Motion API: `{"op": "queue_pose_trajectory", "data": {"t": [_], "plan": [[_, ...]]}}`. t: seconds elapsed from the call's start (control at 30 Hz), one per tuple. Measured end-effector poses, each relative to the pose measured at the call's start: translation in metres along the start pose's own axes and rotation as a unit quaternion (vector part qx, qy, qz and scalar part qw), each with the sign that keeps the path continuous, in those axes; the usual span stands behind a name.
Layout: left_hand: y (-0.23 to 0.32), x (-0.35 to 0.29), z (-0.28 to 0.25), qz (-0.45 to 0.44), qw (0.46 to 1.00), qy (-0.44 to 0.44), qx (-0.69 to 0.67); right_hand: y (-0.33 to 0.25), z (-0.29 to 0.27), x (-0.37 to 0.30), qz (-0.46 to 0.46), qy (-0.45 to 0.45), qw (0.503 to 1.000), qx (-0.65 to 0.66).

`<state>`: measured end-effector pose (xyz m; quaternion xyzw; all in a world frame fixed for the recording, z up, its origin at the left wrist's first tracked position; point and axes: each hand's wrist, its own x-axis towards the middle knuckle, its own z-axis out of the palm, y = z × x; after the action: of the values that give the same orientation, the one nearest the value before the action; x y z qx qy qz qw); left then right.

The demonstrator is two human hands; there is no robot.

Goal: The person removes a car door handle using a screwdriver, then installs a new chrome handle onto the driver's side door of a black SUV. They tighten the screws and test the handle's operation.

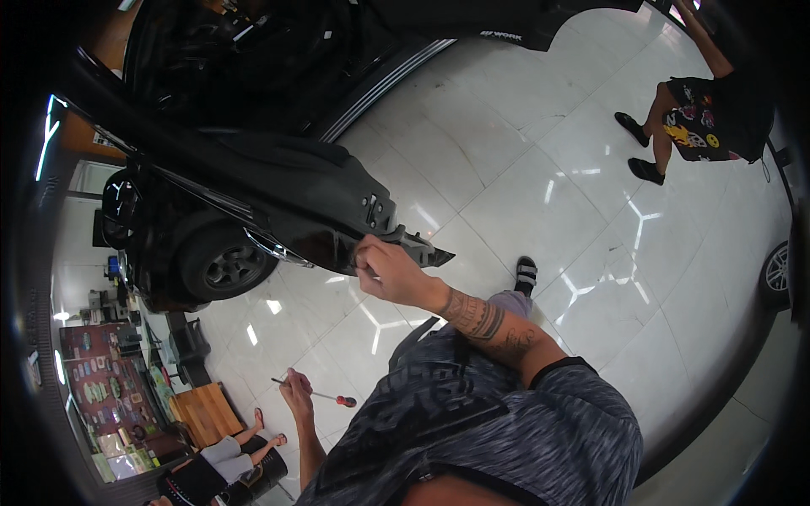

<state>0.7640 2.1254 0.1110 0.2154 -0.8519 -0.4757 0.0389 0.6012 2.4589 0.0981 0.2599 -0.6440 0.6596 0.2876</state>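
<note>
**Door open, more looked left to do**

The black door hung wide open at ten o'clock from the middle of the view, so that part was done. Its shiny handle was on, at nine o'clock, and a pale plate showed at eleven.

The right hand was close to the middle and seemed to touch the door. Its fingers were curled in, but I could not tell if they pinched anything. The left hand, at seven o'clock, was closed around a screwdriver with its red end toward three o'clock. The screwdriver was well apart from the door. My guess was that the work was partway along. I could not tell if any screw was out or how much was left.
</note>
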Motion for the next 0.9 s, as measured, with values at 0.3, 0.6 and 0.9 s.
{"op": "queue_pose_trajectory", "data": {"t": [0.3, 0.6, 0.9], "plan": [[-0.022, -0.016, -0.016, -0.009, 0.997, 0.053, -0.058, -0.014, -0.047, 0.069, 0.237, -0.059, 0.904, 0.349], [-0.023, -0.004, -0.006, -0.007, 0.998, 0.032, -0.059, -0.012, -0.030, 0.097, 0.242, -0.098, 0.965, 0.018], [0.123, -0.069, 0.107, 0.275, 0.940, -0.183, -0.091, 0.043, -0.057, -0.113, 0.297, -0.440, 0.847, 0.026]]}}
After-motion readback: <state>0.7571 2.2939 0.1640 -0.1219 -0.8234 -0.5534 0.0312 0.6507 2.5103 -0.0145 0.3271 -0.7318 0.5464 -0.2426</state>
